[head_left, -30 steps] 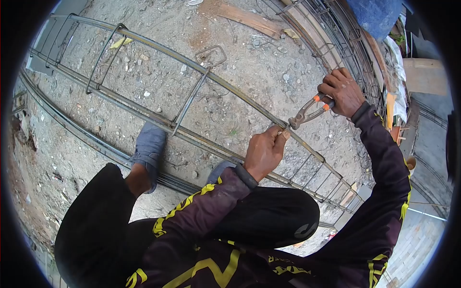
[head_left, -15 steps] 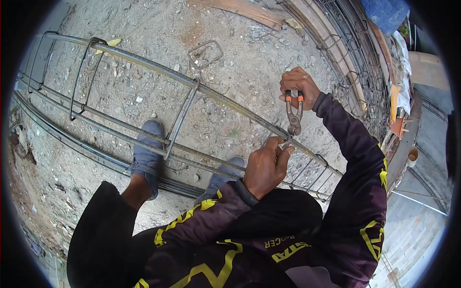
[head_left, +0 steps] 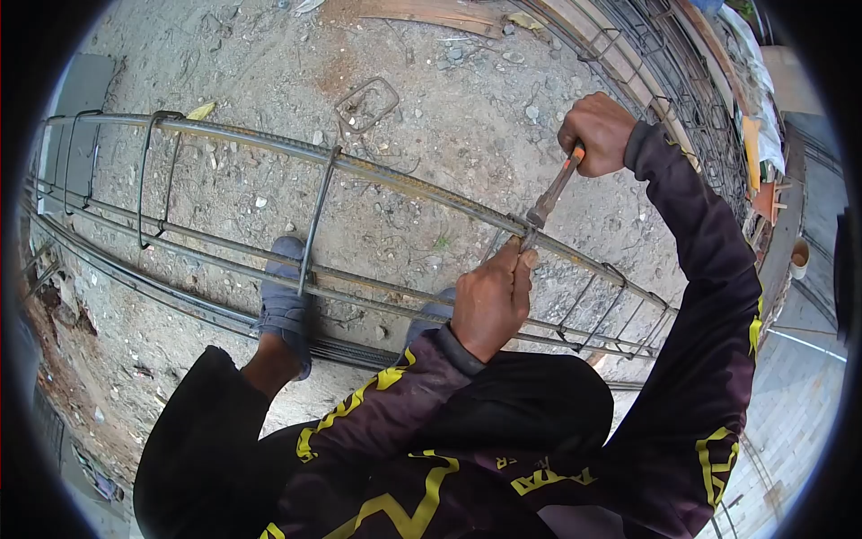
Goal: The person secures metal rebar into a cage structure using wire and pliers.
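My right hand (head_left: 600,135) is closed around the orange-tipped handles of end-cutting pincers (head_left: 557,189). The jaws meet the upper steel bar of a long rebar cage (head_left: 395,182), just beyond my left fingertips. Thumb and forefinger of my left hand (head_left: 492,301) pinch at a steel stirrup right under that bar. Part of this stirrup is hidden by my fingers, and any tie wire in the jaws is too small to make out. Another stirrup (head_left: 318,223) stands around the bars to the left.
A loose square stirrup (head_left: 367,105) lies on the gravelly ground beyond the cage. More cages and planks (head_left: 646,81) are stacked at upper right. My shoe (head_left: 284,292) is beside the lower bars. A wooden board (head_left: 435,13) lies at the top.
My right hand has moved up and right, turning the pincers so they slant, with their jaws now against the bar. My left hand keeps its pinch. The view has shifted slightly.
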The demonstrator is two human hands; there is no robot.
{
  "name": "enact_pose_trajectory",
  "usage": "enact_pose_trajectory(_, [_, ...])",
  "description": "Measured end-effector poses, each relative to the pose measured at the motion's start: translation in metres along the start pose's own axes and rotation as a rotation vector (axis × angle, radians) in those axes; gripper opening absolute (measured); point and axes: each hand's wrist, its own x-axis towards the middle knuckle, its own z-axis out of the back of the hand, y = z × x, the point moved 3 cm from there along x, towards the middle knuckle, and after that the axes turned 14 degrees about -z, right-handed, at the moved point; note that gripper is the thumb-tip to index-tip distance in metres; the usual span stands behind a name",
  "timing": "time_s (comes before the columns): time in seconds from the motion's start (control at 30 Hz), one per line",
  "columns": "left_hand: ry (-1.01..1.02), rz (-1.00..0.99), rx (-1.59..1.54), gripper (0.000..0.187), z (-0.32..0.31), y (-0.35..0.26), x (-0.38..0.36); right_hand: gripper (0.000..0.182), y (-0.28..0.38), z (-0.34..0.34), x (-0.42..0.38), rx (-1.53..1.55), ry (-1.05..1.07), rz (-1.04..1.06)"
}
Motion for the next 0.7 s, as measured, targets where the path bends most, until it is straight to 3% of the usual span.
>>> enact_pose_trajectory(0.03, [0.003, 0.003, 0.005, 0.023, 0.0, 0.001, 0.0, 0.022, 0.006, 0.012, -0.011, -0.054, 0.108, -0.025])
enact_pose_trajectory(0.1, [-0.017, -0.01, 0.004, 0.024, 0.002, -0.001, 0.002, 0.022, 0.014, 0.027, -0.039, 0.039, 0.557, -0.303])
enact_pose_trajectory(0.17, [-0.033, -0.006, -0.007, 0.024, 0.002, -0.002, 0.001, 0.029, 0.024, 0.041, -0.077, 0.296, 0.977, -0.536])
enact_pose_trajectory(0.27, [-0.029, 0.0, -0.068, 0.024, 0.0, -0.002, 0.004, 0.033, 0.045, 0.063, -0.102, 0.324, 0.732, -0.543])
enact_pose_trajectory(0.37, [-0.072, -0.028, -0.05, 0.025, 0.005, -0.005, 0.004, 0.036, 0.048, 0.065, -0.106, 0.015, 0.317, -0.244])
enact_pose_trajectory(0.4, [-0.068, -0.037, -0.047, 0.026, 0.006, -0.005, 0.006, 0.031, 0.051, 0.071, -0.108, 0.043, 0.335, -0.203])
enact_pose_trajectory(0.5, [-0.043, -0.044, -0.054, 0.026, 0.005, -0.006, 0.005, 0.029, 0.045, 0.076, -0.104, 0.374, 0.681, -0.322])
enact_pose_trajectory(0.63, [-0.08, -0.043, -0.079, 0.026, 0.006, -0.007, 0.005, 0.03, 0.037, 0.062, -0.101, 0.54, 0.712, -0.309])
enact_pose_trajectory(0.67, [-0.088, -0.053, -0.078, 0.026, 0.006, -0.006, 0.005, 0.039, 0.039, 0.064, -0.11, 0.612, 0.874, -0.463])
enact_pose_trajectory(0.7, [-0.076, -0.05, -0.055, 0.027, 0.006, -0.004, 0.005, 0.045, 0.044, 0.065, -0.116, 0.702, 0.985, -0.49])
